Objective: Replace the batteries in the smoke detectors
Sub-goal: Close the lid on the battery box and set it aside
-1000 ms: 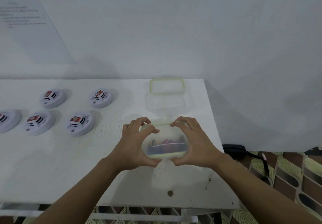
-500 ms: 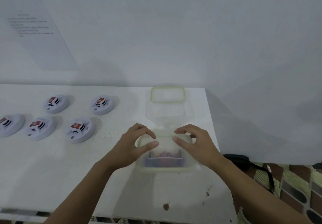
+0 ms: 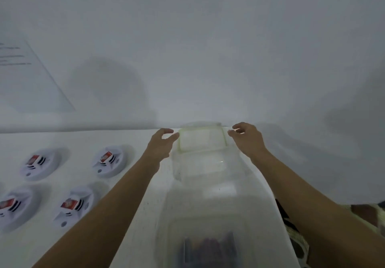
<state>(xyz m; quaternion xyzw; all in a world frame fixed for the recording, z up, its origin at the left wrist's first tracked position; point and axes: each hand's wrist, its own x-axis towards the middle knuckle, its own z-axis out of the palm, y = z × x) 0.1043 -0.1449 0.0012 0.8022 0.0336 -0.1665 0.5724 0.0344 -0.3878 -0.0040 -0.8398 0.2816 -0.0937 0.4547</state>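
Observation:
Several white round smoke detectors (image 3: 109,161) lie on the white table (image 3: 79,140) at the left, each with a red battery showing in its open bay. A clear lid with a green rim (image 3: 202,140) rests at the table's far edge. My left hand (image 3: 160,144) is just left of it and my right hand (image 3: 248,138) just right of it, fingers loosely curled and holding nothing. In front of the lid stands an empty clear tub (image 3: 200,169). Close to me sits a lidded tub of dark batteries (image 3: 208,244), blurred.
A white wall rises directly behind the table, with a printed sheet (image 3: 25,76) on it at the left. The table's right edge runs beside my right forearm; beyond it lie patterned floor and a dark strap (image 3: 291,226).
Both hands have left the lidded battery tub and reached forward to either side of the green-rimmed lid at the far edge. The view has moved forward, so the battery tub now sits low in frame.

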